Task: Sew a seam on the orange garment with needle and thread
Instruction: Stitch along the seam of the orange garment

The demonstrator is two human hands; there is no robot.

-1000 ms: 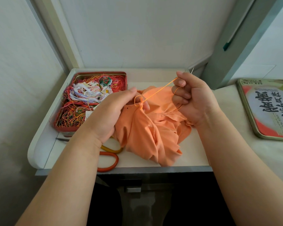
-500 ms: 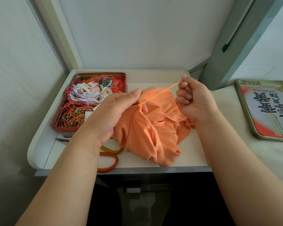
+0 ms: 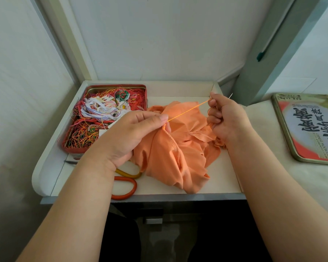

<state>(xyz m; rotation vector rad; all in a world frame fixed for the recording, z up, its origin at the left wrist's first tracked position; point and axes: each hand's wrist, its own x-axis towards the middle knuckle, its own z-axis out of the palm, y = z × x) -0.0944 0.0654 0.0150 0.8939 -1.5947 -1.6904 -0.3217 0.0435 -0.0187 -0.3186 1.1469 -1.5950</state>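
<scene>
white tray [image 3: 225, 186]; crumpled orange garment [image 3: 170, 148], taut thread [image 3: 187, 110].

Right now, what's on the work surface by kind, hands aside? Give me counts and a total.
Orange garment: 1
Needle with orange thread: 1
Red tin of tangled threads: 1
Scissors, blades hidden, handles orange and yellow: 1
Printed tin lid on the right: 1
Total: 5
</scene>
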